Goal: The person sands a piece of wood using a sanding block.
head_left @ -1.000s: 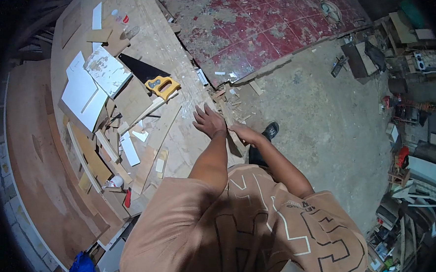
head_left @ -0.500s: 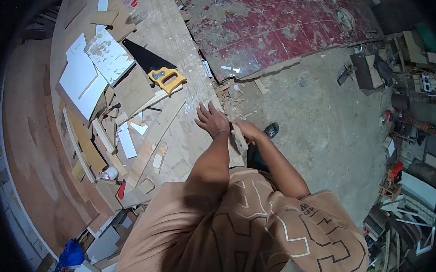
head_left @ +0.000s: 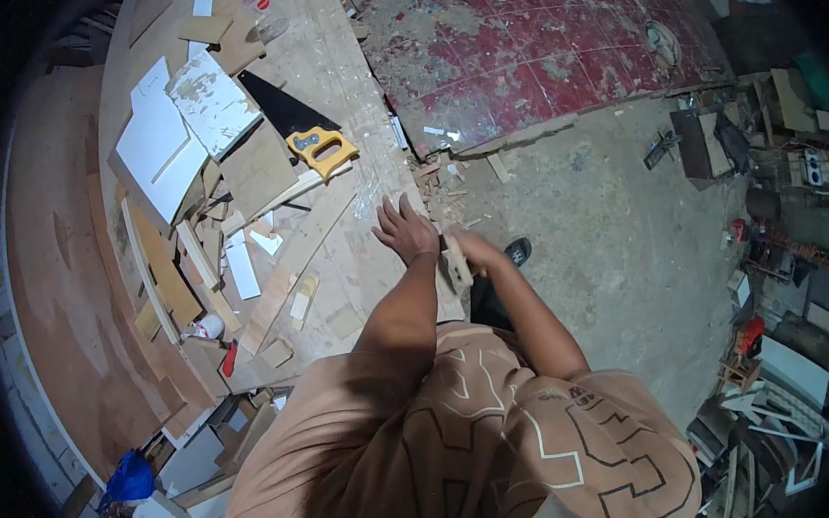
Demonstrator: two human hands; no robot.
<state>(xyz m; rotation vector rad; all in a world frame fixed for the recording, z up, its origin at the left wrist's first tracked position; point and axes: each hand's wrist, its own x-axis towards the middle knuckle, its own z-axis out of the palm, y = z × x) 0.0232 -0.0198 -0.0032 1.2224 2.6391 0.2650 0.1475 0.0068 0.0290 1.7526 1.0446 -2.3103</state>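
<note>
My left hand (head_left: 407, 229) lies flat on the right edge of the wooden workbench (head_left: 359, 102), its fingers spread and pointing away from me. Just past that edge, my right hand (head_left: 476, 252) is closed, its fingers curled at a light wooden piece (head_left: 457, 264). Most of the right fingertips are hidden, and I cannot make out the full shape of the piece. A small dark part shows between the two hands. Farther up the bench rests a handsaw (head_left: 320, 151) with a yellow handle and black blade, touched by neither hand.
White panel offcuts (head_left: 158, 160), a paint-marked board (head_left: 211, 105) and wood strips (head_left: 288, 266) cover the bench's left part. A red-handled tool (head_left: 229, 360) lies at its near corner. Wood scraps (head_left: 444, 187) litter the concrete floor (head_left: 600, 221) beside the bench. Clutter lines the right side.
The view has shifted slightly, so the bench and saw appear a little farther right. My left hand stays flat on the bench; my right hand remains closed in nearly the same place.
</note>
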